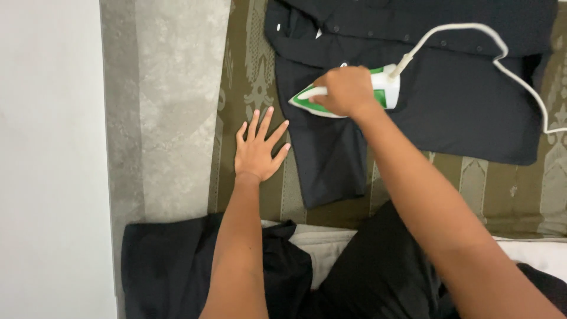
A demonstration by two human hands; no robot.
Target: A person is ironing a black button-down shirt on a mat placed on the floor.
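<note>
Olive patterned cloth [248, 65] underlay; right hand [345, 91] clenched on iron [384, 88] atop dark shirt [460, 106], sleeve apparently smoothed, body pending; left hand [257, 150] flat, splayed.

left hand [258, 150] lies flat at mid-frame, fingers spread. right hand [345, 90] is fisted, upper centre, its forearm stretching from lower right
</note>
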